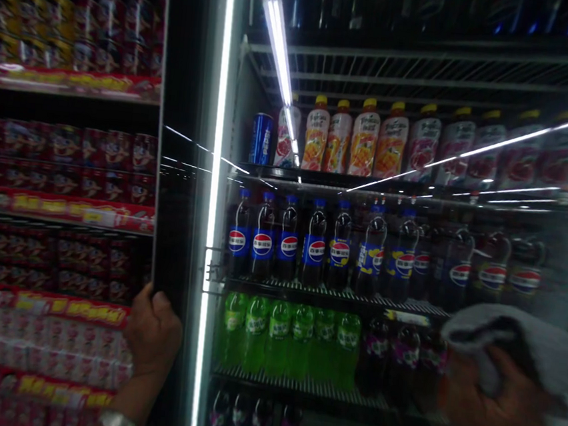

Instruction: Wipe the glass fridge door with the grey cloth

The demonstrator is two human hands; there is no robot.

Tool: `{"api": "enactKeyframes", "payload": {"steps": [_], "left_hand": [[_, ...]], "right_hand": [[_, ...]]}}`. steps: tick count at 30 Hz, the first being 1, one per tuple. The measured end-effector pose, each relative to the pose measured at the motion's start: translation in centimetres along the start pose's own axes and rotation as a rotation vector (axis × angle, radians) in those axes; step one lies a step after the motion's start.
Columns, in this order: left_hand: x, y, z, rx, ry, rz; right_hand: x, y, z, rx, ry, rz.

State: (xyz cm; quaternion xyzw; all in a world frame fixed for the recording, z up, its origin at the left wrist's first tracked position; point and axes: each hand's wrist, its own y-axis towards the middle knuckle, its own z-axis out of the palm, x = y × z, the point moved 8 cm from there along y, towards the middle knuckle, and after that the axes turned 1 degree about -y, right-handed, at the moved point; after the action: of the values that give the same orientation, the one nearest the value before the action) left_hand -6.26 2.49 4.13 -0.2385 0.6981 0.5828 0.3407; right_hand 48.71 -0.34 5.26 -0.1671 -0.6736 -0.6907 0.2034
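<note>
My left hand (155, 331) is closed around the black edge of the fridge door (178, 229), its wrist wearing a silver band (117, 423). On the right, my right hand (501, 408) is smeared by motion and grips a grey-white cloth (560, 347) in front of the glass. Whether the cloth touches the pane I cannot tell. Behind the glass stand cola bottles (316, 239) with blue labels. Lower down are green soda bottles (279, 333) and dark bottles with purple labels (406, 349), the rightmost of them partly hidden by my right hand.
Juice bottles with yellow caps (365, 137) and a blue can (261, 138) share an upper fridge shelf. A bright light strip (215, 166) runs down the fridge's left side. Left of it, a rack holds stacked red and yellow cans (110, 19) above red price strips (58, 206).
</note>
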Motion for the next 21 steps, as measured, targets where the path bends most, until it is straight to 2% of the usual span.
{"api": "enactKeyframes", "payload": {"steps": [6,10,14,17,21], "left_hand": [[0.3,-0.2,-0.1,-0.021,-0.033,0.030],[0.1,-0.2,-0.1,-0.027,-0.046,0.040],[0.1,-0.3,-0.1,-0.035,-0.071,0.044],[0.1,-0.3,-0.1,-0.034,-0.084,0.064],[0.2,-0.4,-0.1,-0.020,-0.077,0.048]], "right_hand": [[8.5,-3.8,0.0,-0.026,0.065,-0.424],[12.5,-6.5,0.4,-0.057,0.166,-0.657],[16.2,-8.4,0.1,-0.051,0.308,-0.747],[19.4,-9.6,-0.1,0.055,0.437,-0.781],[22.8,-11.3,0.0,0.210,0.579,-0.744]]}}
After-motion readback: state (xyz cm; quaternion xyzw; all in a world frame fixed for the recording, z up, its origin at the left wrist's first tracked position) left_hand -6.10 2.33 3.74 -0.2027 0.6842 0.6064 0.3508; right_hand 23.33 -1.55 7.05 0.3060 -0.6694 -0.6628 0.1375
